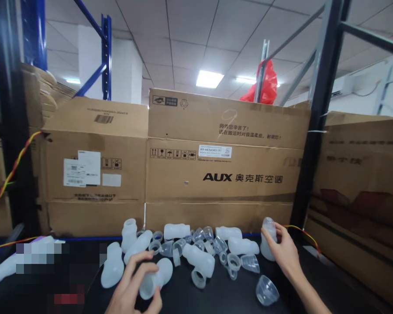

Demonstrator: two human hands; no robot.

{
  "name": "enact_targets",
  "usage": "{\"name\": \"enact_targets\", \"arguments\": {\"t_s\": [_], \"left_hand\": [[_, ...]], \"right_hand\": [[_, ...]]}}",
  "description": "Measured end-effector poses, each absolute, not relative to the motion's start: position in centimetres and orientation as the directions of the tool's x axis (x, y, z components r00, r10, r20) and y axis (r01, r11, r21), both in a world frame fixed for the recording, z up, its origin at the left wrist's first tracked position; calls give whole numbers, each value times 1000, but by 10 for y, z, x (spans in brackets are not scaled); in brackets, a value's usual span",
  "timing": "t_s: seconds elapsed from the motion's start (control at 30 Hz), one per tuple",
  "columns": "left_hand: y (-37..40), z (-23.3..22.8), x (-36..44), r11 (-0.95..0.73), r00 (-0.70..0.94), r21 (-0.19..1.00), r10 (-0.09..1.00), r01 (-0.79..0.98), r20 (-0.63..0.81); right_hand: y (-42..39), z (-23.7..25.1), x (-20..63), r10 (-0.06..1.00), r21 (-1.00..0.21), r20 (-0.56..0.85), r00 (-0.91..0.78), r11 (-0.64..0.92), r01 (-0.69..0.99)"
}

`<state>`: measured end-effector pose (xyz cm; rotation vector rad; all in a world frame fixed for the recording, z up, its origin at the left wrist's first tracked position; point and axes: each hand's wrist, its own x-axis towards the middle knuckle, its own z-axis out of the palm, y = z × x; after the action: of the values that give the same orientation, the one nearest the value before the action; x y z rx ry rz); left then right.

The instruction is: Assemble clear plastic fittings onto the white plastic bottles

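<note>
A cloudy plastic bottle (155, 279) is held in the left hand (134, 290), low in the middle of the view, just above the black table (314, 288). The fingers are curled around it, and the bottle is tipped on its side. A second cloudy bottle (267, 239) is gripped by the right hand (283, 253) at the right end of the pile. It is held upright, close to the cardboard wall.

Between the two hands, a heap of the same bottles (199, 259) and small clear cups (234, 261) is spread on the table. Many are lying down and touching each other. One clear cup (267, 296) is seen alone, just below the right hand.

Behind the pile, big brown cardboard boxes (221, 174) are stacked like a wall, and the far side is shut off by them. A black post (317, 117) is stood up at the right and blue racks (106, 56) at the left. A red bag (267, 85) is seen above the boxes. A red and yellow wire (15, 168) is hung at the left. White ceiling tiles and a bright lamp (209, 78) are seen above.
</note>
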<state>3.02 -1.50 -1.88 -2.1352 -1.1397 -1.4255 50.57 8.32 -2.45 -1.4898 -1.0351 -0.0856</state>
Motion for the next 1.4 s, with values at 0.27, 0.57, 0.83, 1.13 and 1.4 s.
{"name": "enact_targets", "arguments": {"t_s": [0.27,0.57,0.83,1.13,1.4], "left_hand": [[-27,3,29,-769,320,128,404,627,857],[-10,-29,35,-574,222,691,815,439,536],[-21,-25,39,-587,413,612,809,530,418],[-10,-30,37,-572,278,478,786,667,553],[-13,-26,40,-593,134,354,623,723,770]], "right_hand": [[44,14,438,454,-375,871,189,363,853],[23,-7,387,853,-177,456,-255,368,913],[22,-8,393,922,-254,333,-197,289,923],[8,3,378,933,-439,269,-238,339,832],[-6,18,352,899,-824,355,-257,430,369]]}}
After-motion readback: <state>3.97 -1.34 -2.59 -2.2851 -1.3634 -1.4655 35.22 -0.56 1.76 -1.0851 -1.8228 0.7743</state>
